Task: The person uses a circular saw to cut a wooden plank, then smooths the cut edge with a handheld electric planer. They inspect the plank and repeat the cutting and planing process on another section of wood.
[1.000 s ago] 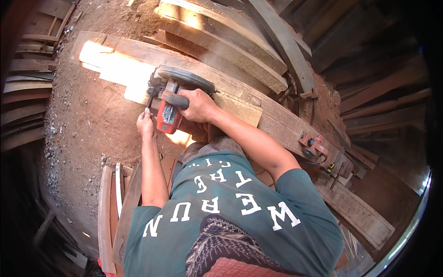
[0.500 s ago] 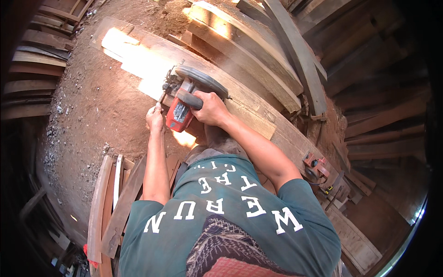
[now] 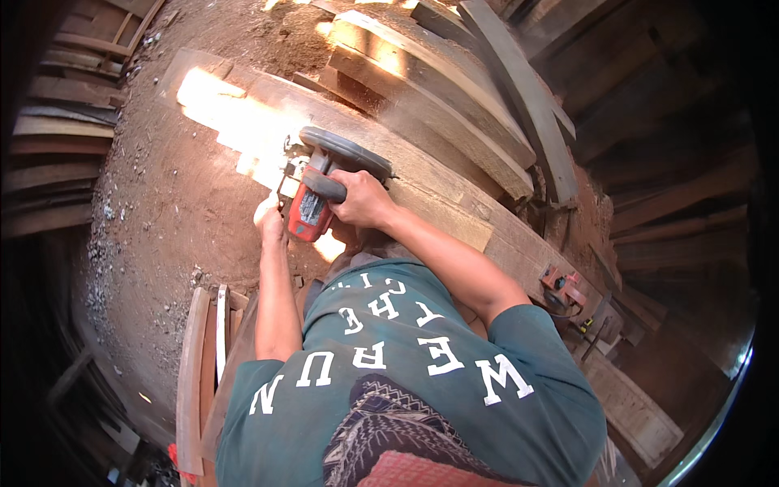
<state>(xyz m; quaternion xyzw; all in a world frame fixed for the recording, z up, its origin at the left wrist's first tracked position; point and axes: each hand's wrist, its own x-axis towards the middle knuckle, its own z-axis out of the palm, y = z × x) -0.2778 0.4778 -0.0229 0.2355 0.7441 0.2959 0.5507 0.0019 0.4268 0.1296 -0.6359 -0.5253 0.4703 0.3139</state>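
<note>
Circular saw (image 3: 310, 213), red-bodied, black-guarded: set over a pale board (image 3: 458, 225), which is laid along a longer plank (image 3: 531, 250) in front of the person. Black handle (image 3: 324, 187): enclosed by the curled fingers of the right hand (image 3: 363, 197). Left hand (image 3: 270, 219): held just beside the saw's left end; whether any part is pinched there cannot be told through glare and blur. Second red tool (image 3: 561, 290): placed towards the plank's right end. Hazards, as judged: the saw could be kicked back if its blade, hidden by the guard, is pinched through twisting; the left fingers could be cut in a slip, being so near; the cutting line could be lost where wood is bleached out by sunlight.
</note>
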